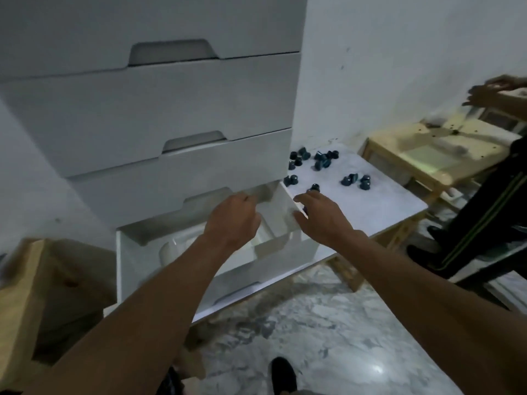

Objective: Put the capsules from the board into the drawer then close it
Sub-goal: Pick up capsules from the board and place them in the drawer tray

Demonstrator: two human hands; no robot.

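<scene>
Barely started: dark blue cone-shaped capsules (322, 161) scattered on white marble board (385, 206), two o'clock from open white drawer (128, 260). Above drawer, left hand (232, 220) fingers curled, right hand (322, 216) fingers parted at rim; holding anything, cannot tell.

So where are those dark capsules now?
In the head view, the capsules lie scattered on the white board, right of the drawer unit, just beyond the right hand.
</scene>
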